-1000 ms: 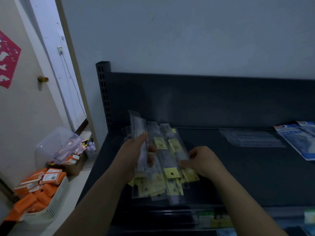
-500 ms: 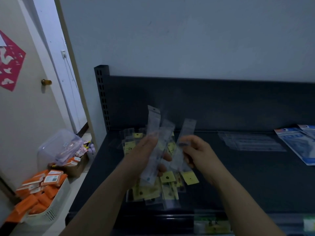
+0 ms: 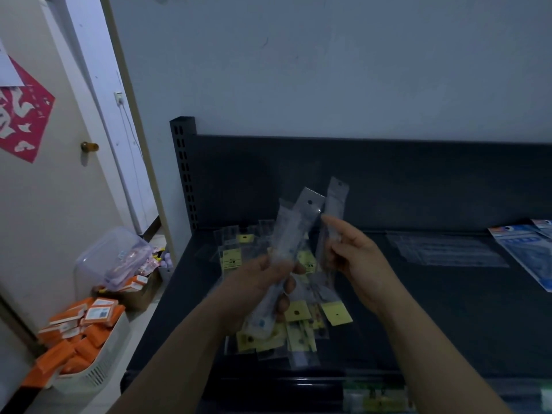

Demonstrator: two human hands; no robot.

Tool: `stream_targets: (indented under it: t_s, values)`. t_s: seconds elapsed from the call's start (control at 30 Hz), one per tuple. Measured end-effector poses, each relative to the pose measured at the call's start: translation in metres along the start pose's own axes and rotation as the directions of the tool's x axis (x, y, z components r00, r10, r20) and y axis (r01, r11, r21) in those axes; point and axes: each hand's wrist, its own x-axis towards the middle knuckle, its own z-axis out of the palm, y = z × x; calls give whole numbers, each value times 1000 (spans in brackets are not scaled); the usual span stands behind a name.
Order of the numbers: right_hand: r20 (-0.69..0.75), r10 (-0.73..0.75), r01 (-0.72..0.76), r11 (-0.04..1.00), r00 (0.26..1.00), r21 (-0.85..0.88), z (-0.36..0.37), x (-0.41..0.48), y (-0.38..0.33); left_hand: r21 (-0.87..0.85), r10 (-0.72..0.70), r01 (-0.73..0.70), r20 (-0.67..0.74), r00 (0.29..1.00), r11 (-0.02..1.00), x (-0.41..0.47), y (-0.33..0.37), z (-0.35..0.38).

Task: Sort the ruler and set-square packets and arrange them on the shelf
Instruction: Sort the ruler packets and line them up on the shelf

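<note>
My left hand (image 3: pixel 263 282) grips a small bundle of clear ruler packets (image 3: pixel 294 231), held upright and tilted right above the dark shelf (image 3: pixel 448 318). My right hand (image 3: pixel 355 258) pinches one more clear ruler packet (image 3: pixel 334 204) just right of that bundle. Under both hands lies a loose pile of clear packets with yellow header cards (image 3: pixel 295 327). A flat stack of clear packets (image 3: pixel 445 249) lies further right on the shelf. Blue-and-white packets (image 3: pixel 528 249) sit at the right edge.
The shelf's black back panel (image 3: pixel 418 180) rises behind, with a perforated upright post (image 3: pixel 185 171) at its left. On the floor at left stand a white basket of orange boxes (image 3: pixel 80 339) and a clear plastic tub (image 3: pixel 110 258). A door (image 3: pixel 44 174) is further left.
Both hands have lifted from the pile. The left hand's bundle now stands higher and tilts right, and the right hand has raised a single packet beside it.
</note>
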Motion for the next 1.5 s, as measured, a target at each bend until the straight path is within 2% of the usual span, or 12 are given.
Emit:
stream_targets:
  t_s: [0.17,0.4,0.53,0.6,0.67,0.77,0.83,1.03,1.17,1.33,1.4,1.5]
  values:
    - [55,-55,54,998,997,22,5,-9,2,-182,-44,12,-176,983,983,9,1,0]
    - [175,-5,41,979,985,-201,31,-14,6,186,121,-91,-157,980,978,4,0,-5]
    - [35,-22,32,941,999,-337,29,-7,13,73,116,-100,-265,957,992,-8,6,-19]
    - [24,-64,68,877,998,-476,27,-6,19,14,91,-91,-333,938,996,-17,12,-33]
    - [152,-85,161,781,985,-604,30,-8,24,-18,82,-98,-416,906,995,-25,16,-50]
    - [380,-18,329,537,925,-777,41,-12,32,-16,56,-76,-530,846,997,-26,11,-71]
    - [368,31,318,442,929,-839,42,-12,37,15,30,-26,-557,830,1000,-25,6,-76]
    - [233,-50,228,472,971,-852,45,-6,45,54,-7,46,-565,825,997,-25,-4,-77]
    - [127,65,93,381,990,-920,67,-7,42,61,-10,53,-551,834,997,-31,-1,-75]
    - [79,33,59,405,996,-912,77,-5,40,38,-19,47,-541,841,998,-35,0,-77]
    - [62,18,46,460,998,-887,78,-6,40,38,-21,49,-541,841,998,-37,-1,-80]
    - [-11,-5,-4,666,1000,-746,75,-7,38,28,-12,32,-533,846,999,-37,-2,-85]
